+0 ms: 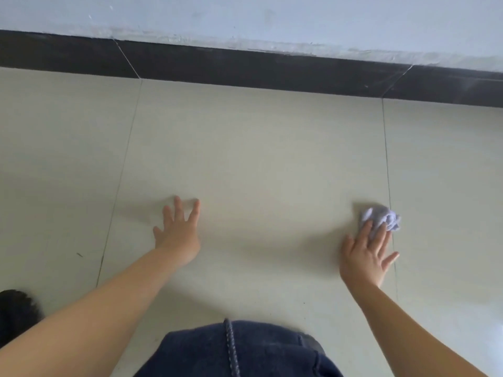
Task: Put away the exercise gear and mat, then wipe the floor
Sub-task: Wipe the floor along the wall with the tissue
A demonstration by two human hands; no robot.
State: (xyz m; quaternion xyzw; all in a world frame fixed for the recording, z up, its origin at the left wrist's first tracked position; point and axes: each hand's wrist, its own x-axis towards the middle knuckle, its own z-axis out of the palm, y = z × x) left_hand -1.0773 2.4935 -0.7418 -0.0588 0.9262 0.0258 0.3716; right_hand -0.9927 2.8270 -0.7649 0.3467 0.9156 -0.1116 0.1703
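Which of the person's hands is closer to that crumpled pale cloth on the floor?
The right. The right hand lies on the cloth, straight fingers pressing it to the floor. The left hand rests flat on the tile, well off to the cloth's left.

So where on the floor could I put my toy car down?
Between the left hand and the right hand pressing the cloth, or up toward the dark baseboard. Near the denim knee it's crowded.

Dark skirting board (245, 69) under a pale wall (272, 17); blue denim knee (245, 352); black shoe (16, 311).
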